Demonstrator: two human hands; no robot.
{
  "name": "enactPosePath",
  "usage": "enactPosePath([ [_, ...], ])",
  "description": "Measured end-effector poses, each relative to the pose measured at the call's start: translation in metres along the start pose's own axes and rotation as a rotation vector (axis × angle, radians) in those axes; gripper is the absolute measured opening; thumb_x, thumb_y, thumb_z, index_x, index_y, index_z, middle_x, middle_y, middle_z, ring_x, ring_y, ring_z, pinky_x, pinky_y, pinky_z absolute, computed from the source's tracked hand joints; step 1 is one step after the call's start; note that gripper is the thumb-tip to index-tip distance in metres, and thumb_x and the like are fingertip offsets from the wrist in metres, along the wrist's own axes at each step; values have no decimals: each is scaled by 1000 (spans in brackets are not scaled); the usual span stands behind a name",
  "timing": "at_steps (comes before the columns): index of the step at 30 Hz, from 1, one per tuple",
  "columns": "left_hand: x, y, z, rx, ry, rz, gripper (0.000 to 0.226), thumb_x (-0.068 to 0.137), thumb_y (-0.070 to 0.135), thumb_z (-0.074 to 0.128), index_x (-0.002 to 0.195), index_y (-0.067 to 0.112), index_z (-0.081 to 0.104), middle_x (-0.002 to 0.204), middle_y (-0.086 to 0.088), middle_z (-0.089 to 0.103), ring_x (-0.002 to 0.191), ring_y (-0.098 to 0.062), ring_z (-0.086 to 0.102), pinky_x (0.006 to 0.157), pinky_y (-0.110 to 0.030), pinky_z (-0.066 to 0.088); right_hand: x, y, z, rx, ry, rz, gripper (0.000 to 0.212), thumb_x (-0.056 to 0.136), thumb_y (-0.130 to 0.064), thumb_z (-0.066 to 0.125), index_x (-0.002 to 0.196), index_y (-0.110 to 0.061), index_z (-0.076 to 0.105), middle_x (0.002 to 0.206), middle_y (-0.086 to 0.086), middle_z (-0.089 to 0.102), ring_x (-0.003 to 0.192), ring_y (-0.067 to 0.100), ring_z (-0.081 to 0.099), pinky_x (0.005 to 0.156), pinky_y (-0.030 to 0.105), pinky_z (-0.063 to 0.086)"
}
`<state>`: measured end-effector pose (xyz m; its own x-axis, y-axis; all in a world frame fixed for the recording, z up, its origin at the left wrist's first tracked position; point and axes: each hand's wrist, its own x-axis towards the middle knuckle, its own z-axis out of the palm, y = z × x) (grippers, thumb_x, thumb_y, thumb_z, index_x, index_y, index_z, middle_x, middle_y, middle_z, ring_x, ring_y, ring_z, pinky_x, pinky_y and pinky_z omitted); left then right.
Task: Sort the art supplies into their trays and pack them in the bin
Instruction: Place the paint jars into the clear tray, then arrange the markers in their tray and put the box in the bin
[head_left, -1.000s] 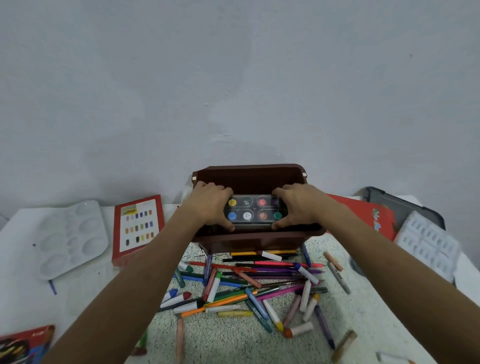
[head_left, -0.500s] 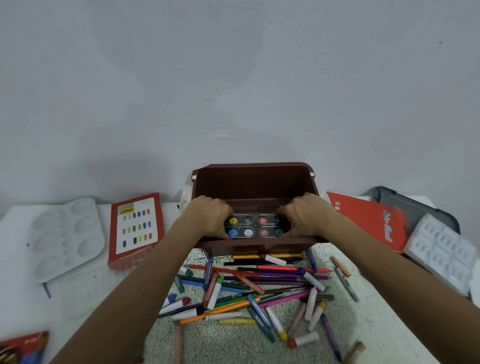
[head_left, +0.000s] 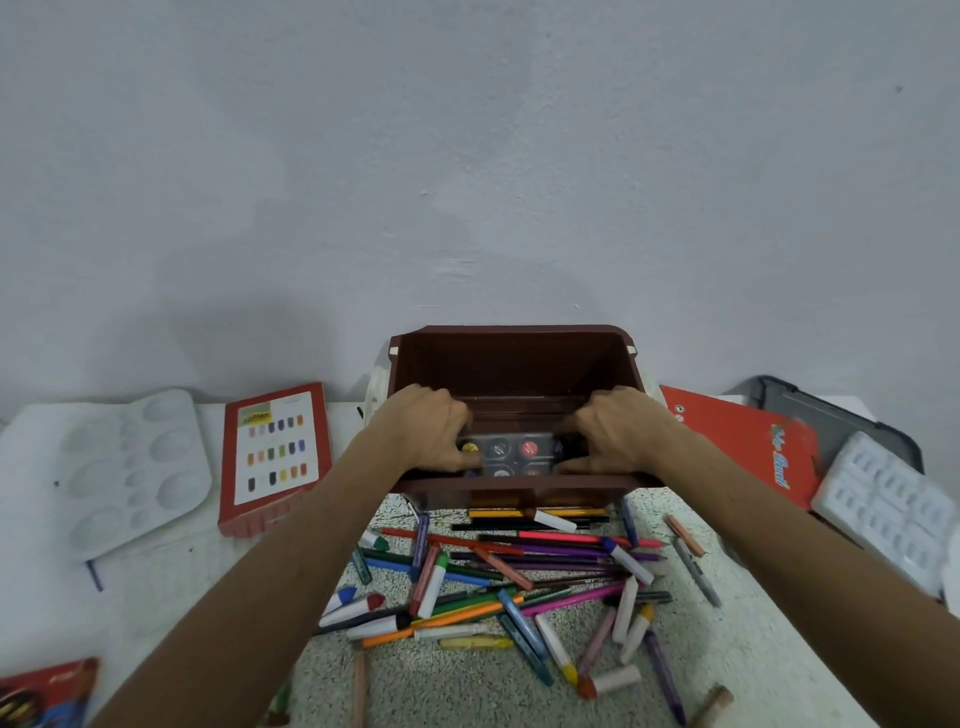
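Observation:
A brown plastic bin (head_left: 511, 358) stands at the middle back of the table against the wall. Inside it, low behind the front wall, is a clear paint-pot tray (head_left: 514, 457) with coloured lids. My left hand (head_left: 426, 436) grips the tray's left end and my right hand (head_left: 618, 434) grips its right end, both reaching over the bin's front rim. The tray's near row of pots is partly hidden by that rim. A heap of loose markers, pencils and crayons (head_left: 519, 582) lies on the speckled mat in front of the bin.
A white mixing palette (head_left: 130, 467) and a red colour-chart box (head_left: 275, 457) lie to the left. To the right are a red flat box (head_left: 748, 447), a white moulded tray (head_left: 888, 499) and a grey lid (head_left: 826, 421). Another red box (head_left: 47, 693) shows at bottom left.
Both hands have lowered the paint-pot tray from above the bin's front rim down inside the bin. The view has tilted slightly.

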<state>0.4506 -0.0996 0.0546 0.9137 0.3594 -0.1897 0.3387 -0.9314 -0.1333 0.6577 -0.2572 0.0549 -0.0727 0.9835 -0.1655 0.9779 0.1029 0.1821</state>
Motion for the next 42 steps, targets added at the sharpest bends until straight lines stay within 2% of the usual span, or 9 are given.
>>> enactPosePath([
  [4,-3,2,-3,-25,3,4,48,88,61,48,95,18,69,68,2,59,65,-20,59,69,-30,50,0,0,4,13,36,-1,47,93,-62,41,113,-29,69,97,-5,72,89,16,66,74,26,45],
  [9,-5,3,-7,-37,-7,16,40,91,54,49,100,20,68,75,0,63,67,-20,56,73,-31,51,-2,-3,0,49,54,-5,37,96,-46,44,121,-32,67,112,-6,68,101,18,62,81,30,47],
  [16,-3,2,-3,-34,64,54,39,90,51,50,93,19,70,96,-1,65,83,-20,63,73,-32,48,-3,-5,-4,124,139,72,29,93,-33,47,100,-22,73,95,-2,73,84,19,67,68,25,43],
  [20,-6,3,-3,-71,229,62,31,93,43,48,89,18,67,89,0,63,80,-19,63,68,-31,39,-6,-9,-7,181,244,163,30,92,-32,47,85,-12,68,78,4,65,70,20,59,61,26,39],
  [24,-18,6,-10,-326,495,57,26,94,30,49,88,17,72,79,3,67,70,-13,61,69,-37,51,-13,-15,-13,163,441,251,28,92,-26,51,72,-9,63,68,7,60,60,18,45,56,30,38],
  [27,-40,2,-15,-564,699,-56,20,94,24,55,92,16,73,82,5,70,74,-9,62,72,-34,54,-19,-27,-21,193,598,298,31,93,-24,48,71,-9,62,66,6,59,60,18,42,55,33,42],
  [32,-91,-9,-1,-756,806,-220,14,95,20,61,97,16,74,92,7,71,82,-2,61,76,-19,49,-28,-77,-47,313,730,231,18,92,-17,58,83,-8,70,76,4,65,69,12,47,63,24,36],
  [35,-131,-15,22,-783,844,-315,11,94,15,62,96,14,73,89,10,67,79,7,57,71,-6,42,-28,-119,-57,377,775,144,20,93,-19,57,85,-8,71,78,2,66,71,14,53,62,25,42],
  [42,-224,-38,77,-849,757,-760,16,94,17,62,105,11,71,103,-5,67,88,-15,63,75,-23,45,1,-222,-72,588,724,-32,20,93,-19,55,93,-9,72,85,1,69,76,15,57,66,30,49],
])
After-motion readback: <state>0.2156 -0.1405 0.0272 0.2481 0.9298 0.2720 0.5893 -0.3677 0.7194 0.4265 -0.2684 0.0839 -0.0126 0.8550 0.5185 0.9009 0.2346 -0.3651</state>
